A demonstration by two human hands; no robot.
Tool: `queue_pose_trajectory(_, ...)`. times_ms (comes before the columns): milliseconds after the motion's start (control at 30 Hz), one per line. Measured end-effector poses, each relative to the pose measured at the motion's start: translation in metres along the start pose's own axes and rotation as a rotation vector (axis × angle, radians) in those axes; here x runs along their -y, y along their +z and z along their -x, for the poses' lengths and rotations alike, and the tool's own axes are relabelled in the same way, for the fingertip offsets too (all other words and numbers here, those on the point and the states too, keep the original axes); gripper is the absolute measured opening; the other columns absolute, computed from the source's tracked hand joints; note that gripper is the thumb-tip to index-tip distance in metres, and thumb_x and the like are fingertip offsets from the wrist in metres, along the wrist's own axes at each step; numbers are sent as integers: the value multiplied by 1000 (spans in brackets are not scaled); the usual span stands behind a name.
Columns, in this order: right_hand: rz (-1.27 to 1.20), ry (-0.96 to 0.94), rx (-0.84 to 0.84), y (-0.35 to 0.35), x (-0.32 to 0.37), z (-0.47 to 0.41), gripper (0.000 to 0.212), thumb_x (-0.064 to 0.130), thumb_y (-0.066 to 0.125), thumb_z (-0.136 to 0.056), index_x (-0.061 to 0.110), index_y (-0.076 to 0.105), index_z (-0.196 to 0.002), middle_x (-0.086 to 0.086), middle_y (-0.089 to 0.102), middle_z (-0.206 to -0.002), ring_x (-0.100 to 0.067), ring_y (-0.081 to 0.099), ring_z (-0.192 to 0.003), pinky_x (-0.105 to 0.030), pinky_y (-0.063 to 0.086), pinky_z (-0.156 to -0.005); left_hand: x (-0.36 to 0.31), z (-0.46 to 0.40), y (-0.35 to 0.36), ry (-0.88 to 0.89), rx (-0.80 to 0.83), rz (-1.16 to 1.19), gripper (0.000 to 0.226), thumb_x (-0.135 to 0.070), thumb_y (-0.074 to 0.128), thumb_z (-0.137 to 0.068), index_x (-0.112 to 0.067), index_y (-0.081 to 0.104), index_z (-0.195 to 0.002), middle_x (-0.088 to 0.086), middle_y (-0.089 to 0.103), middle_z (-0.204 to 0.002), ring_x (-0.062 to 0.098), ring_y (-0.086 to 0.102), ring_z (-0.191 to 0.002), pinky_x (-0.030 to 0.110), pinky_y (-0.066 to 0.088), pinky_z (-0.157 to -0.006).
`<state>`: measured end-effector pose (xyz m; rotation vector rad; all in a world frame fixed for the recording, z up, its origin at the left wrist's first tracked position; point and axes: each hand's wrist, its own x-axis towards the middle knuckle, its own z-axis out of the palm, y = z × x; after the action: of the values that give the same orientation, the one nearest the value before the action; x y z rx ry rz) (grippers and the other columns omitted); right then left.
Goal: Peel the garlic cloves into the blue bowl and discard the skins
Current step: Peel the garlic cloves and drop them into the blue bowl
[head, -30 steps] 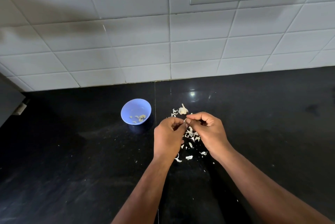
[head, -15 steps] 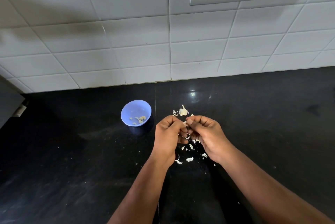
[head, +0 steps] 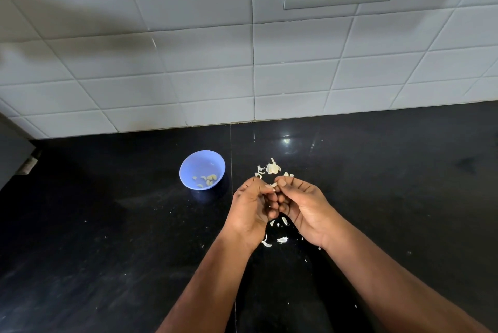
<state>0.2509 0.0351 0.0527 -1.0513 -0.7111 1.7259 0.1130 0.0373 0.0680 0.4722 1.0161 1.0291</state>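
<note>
Head view shows a garlic clove point(head: 273, 184) pinched between the fingertips of the left hand point(head: 252, 207) and the right hand point(head: 303, 204), held above the black bench point(head: 107, 251) just right of the blue bowl point(head: 202, 169). The clove is likely very light, firm but small enough to slip, so it is best gripped at its two ends while a thumbnail lifts the papery skin, which should tear and flake easily. It looks pale cream, mostly hidden by the fingers. The bowl holds a few yellowish peeled cloves point(head: 207, 179). White skin scraps point(head: 281, 239) lie scattered under the hands, and a garlic bulb remnant point(head: 273, 167) sits just beyond them.
</note>
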Motion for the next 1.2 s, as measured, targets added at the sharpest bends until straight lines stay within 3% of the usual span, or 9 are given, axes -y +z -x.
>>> queue_pose_trajectory(300, -3, 12, -100, -7, 4, -2, 14, 14, 61, -103, 4, 71, -102, -3, 66, -78, -9, 58, -65, -21, 53, -57, 10, -4, 2, -68, -151, 94, 16, -7, 56, -94, -10, 59, -79, 4, 55, -67, 13, 51, -55, 26, 43, -47)
queue_pose_trajectory(467, -33, 14, -101, -12, 8, -1, 13, 18, 61, -104, 12, 70, -109, -2, 74, -94, -10, 62, -70, -21, 48, -54, 13, -4, -4, 6, -268, -439, 23, -17, 43, -100, -10, 60, -85, 5, 61, -68, 16, 55, -56, 30, 47, -47)
queue_pose_trajectory(633, 73, -65, -162, -11, 5, -2, 13, 13, 65, -101, 4, 72, -108, -6, 74, -90, -13, 63, -69, -25, 48, -56, 21, -8, -19, 110, -239, -921, 37, -51, 60, -97, -25, 55, -71, -3, 61, -65, 17, 56, -57, 38, 47, -55)
queue_pose_trajectory(733, 218, -147, -202, -12, 5, -2, 10, 6, 67, -99, 4, 75, -105, -11, 77, -92, -16, 66, -71, -27, 54, -59, 20, -7, -20, 145, -211, -1046, 11, -41, 69, -97, -37, 66, -107, -17, 70, -89, 14, 70, -76, 40, 58, -64)
queue_pose_trajectory(767, 252, -170, -209, -12, 5, -1, 10, 4, 68, -98, 5, 76, -105, -13, 77, -93, -17, 67, -72, -28, 55, -60, 20, -7, -19, 161, -200, -1067, 21, -34, 70, -98, -37, 67, -118, -19, 70, -96, 10, 70, -81, 39, 61, -68)
queue_pose_trajectory(867, 304, -225, -208, -13, 7, 0, 12, 2, 72, -95, 7, 78, -104, -14, 75, -90, -16, 68, -75, -28, 58, -65, 18, -6, -18, 193, -274, -1169, 5, -33, 76, -95, -34, 74, -90, -20, 71, -92, 1, 68, -80, 37, 62, -77)
queue_pose_trajectory(1033, 420, -273, -215, -15, 7, 0, 13, 2, 75, -93, 11, 80, -101, -5, 74, -82, -14, 68, -74, -29, 60, -68, 13, -2, -12, 304, -371, -1207, 30, -47, 84, -85, -28, 63, -77, -13, 65, -89, 3, 62, -77, 29, 47, -63)
queue_pose_trajectory(1100, 443, -275, -213, -16, 7, 1, 12, 2, 75, -93, 10, 79, -101, -2, 74, -80, -13, 68, -73, -29, 60, -68, 12, 0, -9, 360, -361, -1173, 31, -48, 86, -83, -31, 60, -82, -14, 64, -94, 0, 61, -80, 25, 42, -62)
queue_pose_trajectory(1200, 423, -269, -214, -16, 6, 3, 11, -1, 75, -92, 6, 78, -101, -3, 74, -78, -11, 67, -70, -26, 60, -67, 10, 0, -8, 419, -279, -1085, 19, -46, 83, -88, -40, 70, -101, -22, 65, -106, -10, 63, -94, 21, 51, -74)
